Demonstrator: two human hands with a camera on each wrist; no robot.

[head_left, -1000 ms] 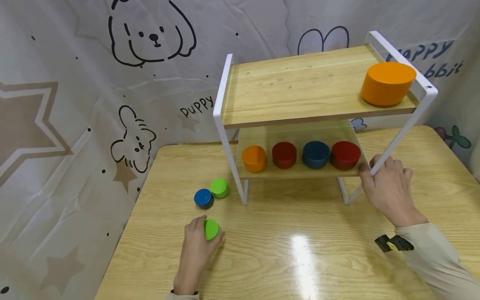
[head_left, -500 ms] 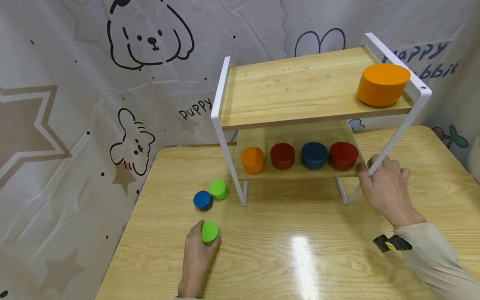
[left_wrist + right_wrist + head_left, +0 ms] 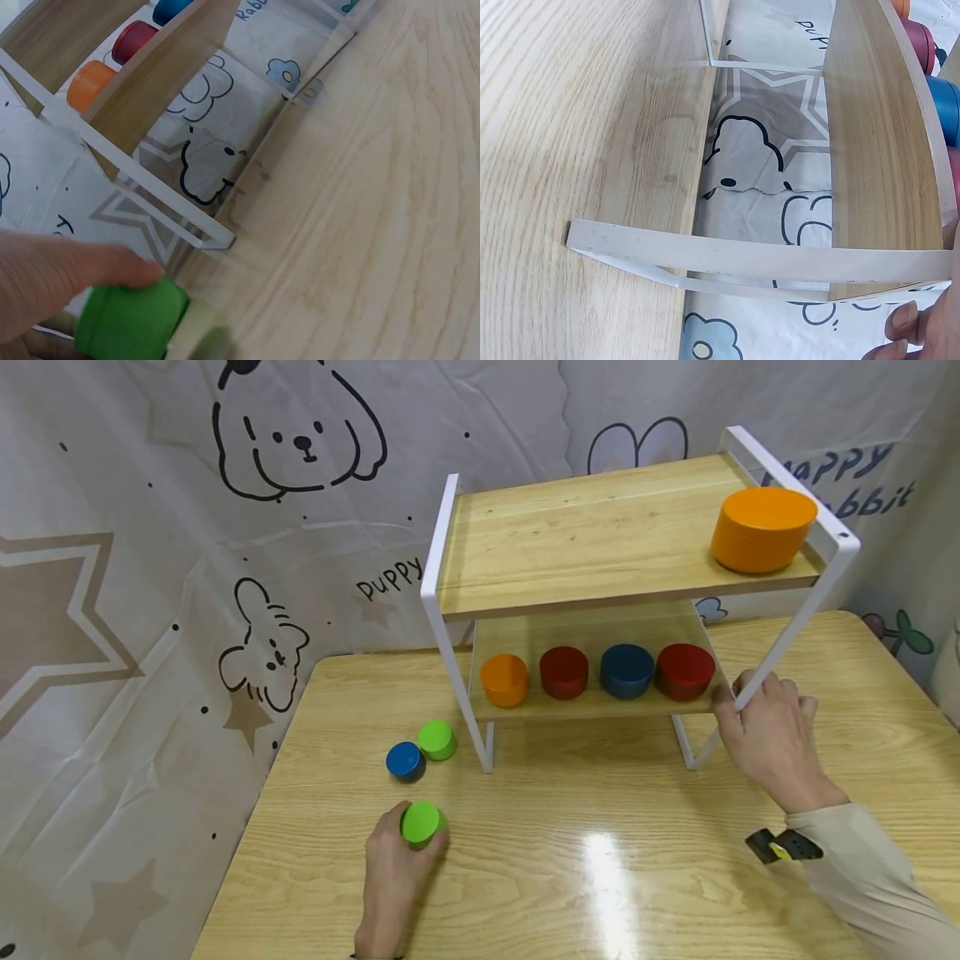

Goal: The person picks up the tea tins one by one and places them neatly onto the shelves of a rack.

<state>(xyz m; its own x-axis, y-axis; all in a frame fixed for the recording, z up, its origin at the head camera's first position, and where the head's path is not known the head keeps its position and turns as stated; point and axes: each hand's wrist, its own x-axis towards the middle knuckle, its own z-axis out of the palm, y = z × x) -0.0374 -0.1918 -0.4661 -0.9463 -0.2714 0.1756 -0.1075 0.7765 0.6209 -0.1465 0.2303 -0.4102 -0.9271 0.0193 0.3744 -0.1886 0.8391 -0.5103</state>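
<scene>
My left hand holds a small green round tin near the front left of the table, its thumb on one side and fingers on the other. In the left wrist view, that thumb lies along the green tin. A blue round tin and a second green tin stand side by side just beyond it. My right hand grips the right side of a two-tier shelf, at the white frame by the lower board. Only some fingertips of it show in the right wrist view.
On the lower board stand a small orange tin, a dark red one, a blue one and a red one. A large orange tin sits at the upper board's right end. Behind the table hangs a printed cloth.
My left hand has shifted slightly around the green tin, so more of its top shows. The right hand keeps its place on the shelf, and the head view has moved a little.
</scene>
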